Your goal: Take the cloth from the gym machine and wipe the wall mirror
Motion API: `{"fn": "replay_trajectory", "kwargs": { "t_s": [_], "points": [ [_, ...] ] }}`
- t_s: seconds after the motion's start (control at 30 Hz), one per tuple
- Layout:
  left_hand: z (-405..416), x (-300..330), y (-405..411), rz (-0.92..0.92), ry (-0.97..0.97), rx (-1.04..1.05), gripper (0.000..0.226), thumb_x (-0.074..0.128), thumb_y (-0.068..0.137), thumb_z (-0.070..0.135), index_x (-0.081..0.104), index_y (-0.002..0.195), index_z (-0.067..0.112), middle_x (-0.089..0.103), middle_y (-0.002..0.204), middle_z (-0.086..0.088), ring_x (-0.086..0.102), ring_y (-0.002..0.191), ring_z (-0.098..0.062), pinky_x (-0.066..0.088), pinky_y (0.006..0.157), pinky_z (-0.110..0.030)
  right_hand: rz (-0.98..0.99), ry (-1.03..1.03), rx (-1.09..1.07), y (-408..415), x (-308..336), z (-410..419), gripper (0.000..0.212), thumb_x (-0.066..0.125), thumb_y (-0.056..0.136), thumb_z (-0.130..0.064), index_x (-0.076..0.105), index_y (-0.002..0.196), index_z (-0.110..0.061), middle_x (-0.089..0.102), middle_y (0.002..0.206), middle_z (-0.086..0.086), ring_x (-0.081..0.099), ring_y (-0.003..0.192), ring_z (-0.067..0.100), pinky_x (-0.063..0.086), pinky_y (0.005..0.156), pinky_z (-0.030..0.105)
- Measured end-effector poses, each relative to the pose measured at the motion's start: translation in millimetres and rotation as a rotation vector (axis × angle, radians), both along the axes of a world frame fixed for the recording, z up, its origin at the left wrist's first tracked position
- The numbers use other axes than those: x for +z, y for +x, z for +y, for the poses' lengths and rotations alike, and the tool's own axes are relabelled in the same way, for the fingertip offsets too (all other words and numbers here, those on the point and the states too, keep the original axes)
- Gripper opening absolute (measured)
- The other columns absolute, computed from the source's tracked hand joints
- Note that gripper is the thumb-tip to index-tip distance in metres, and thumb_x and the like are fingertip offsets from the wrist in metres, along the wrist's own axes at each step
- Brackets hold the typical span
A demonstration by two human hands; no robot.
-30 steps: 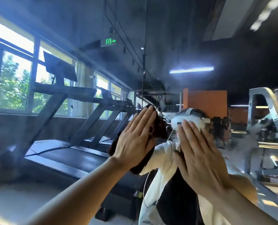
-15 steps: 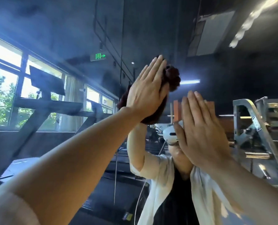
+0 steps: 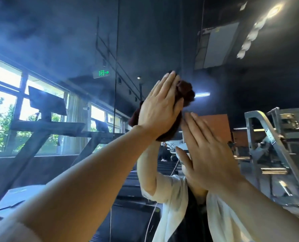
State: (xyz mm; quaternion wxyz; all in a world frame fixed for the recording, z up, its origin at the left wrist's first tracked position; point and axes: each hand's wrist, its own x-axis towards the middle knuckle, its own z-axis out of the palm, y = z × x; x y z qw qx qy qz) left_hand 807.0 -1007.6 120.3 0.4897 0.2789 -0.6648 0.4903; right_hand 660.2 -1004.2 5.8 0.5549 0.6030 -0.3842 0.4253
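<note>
Wiping stroke on the wall mirror (image 3: 162,41), seen from the head camera. The left hand (image 3: 160,105) lies flat, fingers straight and together, pressing the dark red cloth (image 3: 185,91) against the glass; the cloth bunches out past the fingertips and below the wrist, so the grip is an open palm push rather than a curled hold. The right hand (image 3: 208,154) is likewise open and flat, just beside and below the left, holding nothing; it appears to brace on the mirror, though contact cannot be confirmed. Compared with a second ago, the left hand and cloth have climbed from about the level of the reflected headset to a higher band of glass, and over the last half second they have shifted only slightly. This suggests the upward pass is near its top, and the stroke is likely to reverse or move sideways. Reflected treadmills (image 3: 47,126) and windows (image 3: 4,109) fill the left of the glass; a grey machine (image 3: 276,137) stands at right.
</note>
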Motion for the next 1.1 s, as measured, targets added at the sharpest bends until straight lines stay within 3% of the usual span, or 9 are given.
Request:
{"fn": "replay_trajectory", "kwargs": {
  "t_s": [0.07,0.13,0.27,0.33,0.43,0.6,0.77,0.87,1.1],
  "points": [
    [-3.4,-1.9,35.6,0.050,0.007,0.019,0.061,0.039,0.098,0.035,0.040,0.149,0.000,0.035,0.158,-0.016,0.032,0.146,-0.031,0.021,0.122,-0.039,-0.017,-0.013,-0.051,-15.7,2.1,4.1,0.070,0.012,0.107,-0.050,0.031,0.156,-0.003,0.030,0.162,0.016,0.025,0.152,0.031,0.025,0.122,0.050],
    [-7.0,-2.4,65.5,0.243,0.042,0.017,0.062,0.034,0.099,0.038,0.039,0.147,-0.001,0.033,0.159,-0.015,0.031,0.145,-0.033,0.023,0.121,-0.043,-0.103,-0.014,-0.072,-23.1,1.8,7.7,0.073,0.011,0.106,-0.053,0.028,0.157,-0.004,0.027,0.163,0.016,0.023,0.152,0.032,0.024,0.122,0.052],
    [-4.6,-0.2,35.0,0.534,0.095,0.014,0.058,0.034,0.103,0.026,0.026,0.153,-0.002,0.016,0.165,-0.014,0.012,0.153,-0.027,0.006,0.124,-0.035,-0.220,-0.030,-0.083,-14.7,-4.6,5.5,0.071,0.018,0.106,-0.051,0.027,0.157,-0.002,0.025,0.163,0.019,0.021,0.153,0.034,0.020,0.122,0.054],
    [-4.0,-8.9,5.4,0.454,0.057,0.008,0.058,0.036,0.103,0.025,0.025,0.154,-0.001,0.016,0.165,-0.014,0.010,0.153,-0.025,0.004,0.124,-0.033,-0.228,-0.044,-0.074,-12.5,-4.9,4.0,0.070,0.020,0.106,-0.050,0.028,0.156,-0.001,0.027,0.162,0.020,0.022,0.152,0.035,0.019,0.123,0.054],
    [-4.4,-43.5,-13.9,0.185,0.001,0.006,0.058,0.040,0.103,0.027,0.029,0.153,0.001,0.025,0.162,-0.015,0.018,0.152,-0.025,0.010,0.125,-0.034,-0.228,-0.058,-0.070,-13.1,-10.2,3.0,0.072,0.021,0.106,-0.051,0.028,0.155,0.001,0.025,0.162,0.023,0.021,0.152,0.036,0.016,0.123,0.054],
    [-0.7,-105.7,26.2,-0.039,0.032,0.033,0.058,0.041,0.103,0.029,0.032,0.153,0.001,0.028,0.161,-0.015,0.021,0.151,-0.024,0.018,0.124,-0.039,-0.215,0.013,-0.074,0.7,-41.6,5.4,0.076,0.016,0.106,-0.052,0.023,0.156,0.004,0.017,0.163,0.027,0.014,0.154,0.038,0.009,0.125,0.052],
    [-8.7,-108.7,67.1,0.296,0.054,0.032,0.060,0.038,0.100,0.030,0.034,0.151,-0.001,0.030,0.160,-0.017,0.026,0.149,-0.030,0.028,0.119,-0.049,-0.152,0.034,-0.049,11.5,-77.8,2.2,0.073,0.023,0.107,-0.048,0.014,0.158,0.003,0.010,0.165,0.026,0.009,0.154,0.037,0.007,0.126,0.051],
    [-6.7,-109.1,47.7,0.479,0.079,0.019,0.062,0.032,0.097,0.031,0.035,0.151,-0.002,0.029,0.160,-0.016,0.025,0.149,-0.030,0.025,0.120,-0.046,-0.157,0.026,-0.046,14.6,-84.0,0.4,0.073,0.024,0.107,-0.048,0.013,0.158,0.003,0.008,0.165,0.026,0.006,0.155,0.036,0.006,0.126,0.052],
    [-4.8,-181.6,29.9,0.312,0.084,0.034,0.059,0.032,0.102,0.030,0.032,0.152,-0.002,0.027,0.161,-0.016,0.021,0.151,-0.026,0.015,0.125,-0.038,-0.166,0.046,-0.023,19.3,-91.0,3.3,0.071,0.023,0.108,-0.047,0.011,0.159,0.002,0.006,0.165,0.027,0.004,0.155,0.037,0.001,0.126,0.050]
  ]
}}
